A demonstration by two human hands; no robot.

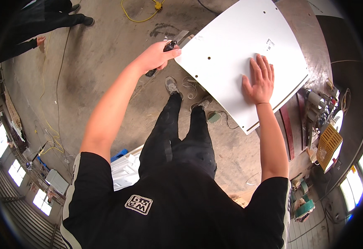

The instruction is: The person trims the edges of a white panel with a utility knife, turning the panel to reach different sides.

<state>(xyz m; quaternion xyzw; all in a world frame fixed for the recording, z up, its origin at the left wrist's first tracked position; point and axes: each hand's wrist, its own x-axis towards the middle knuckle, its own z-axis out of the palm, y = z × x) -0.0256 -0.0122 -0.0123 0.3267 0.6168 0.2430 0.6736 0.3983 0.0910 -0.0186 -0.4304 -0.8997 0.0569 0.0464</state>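
Observation:
A large white panel [231,45] with small drilled holes lies on a workbench in front of me. My right hand [259,81] rests flat on it, fingers spread, near its right side. My left hand [158,56] grips a scraper [174,43] with a black handle and a flat metal blade. The blade touches the panel's left edge.
A brown workbench top [310,37] shows beyond the panel. Tools and a yellow slotted box [327,145] crowd the bench at right. A yellow cable [142,14] lies on the concrete floor [98,58]. Another person [31,29] in dark clothes stands at upper left. White panels [125,170] lean below left.

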